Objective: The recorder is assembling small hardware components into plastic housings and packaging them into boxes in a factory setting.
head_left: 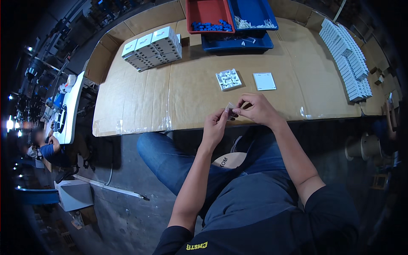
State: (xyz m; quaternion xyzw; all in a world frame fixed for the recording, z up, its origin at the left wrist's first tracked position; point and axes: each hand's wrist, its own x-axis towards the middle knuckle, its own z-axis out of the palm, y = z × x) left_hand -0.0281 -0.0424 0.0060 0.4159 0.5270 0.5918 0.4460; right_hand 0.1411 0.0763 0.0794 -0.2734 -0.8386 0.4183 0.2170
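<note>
Together, the left hand [215, 123] and right hand [256, 109] pinch a pale piece [230, 106], fingertips [236, 111] nearly closed, at the near edge of the table [191, 93]; farther off lie a white frame [228, 79] and, to its right, a white plate [264, 81].

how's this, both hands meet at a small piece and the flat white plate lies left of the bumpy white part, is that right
Not quite: the head view shows the flat white plate right of the bumpy white part, not left. The left hand and right hand do meet at the small piece.
</note>
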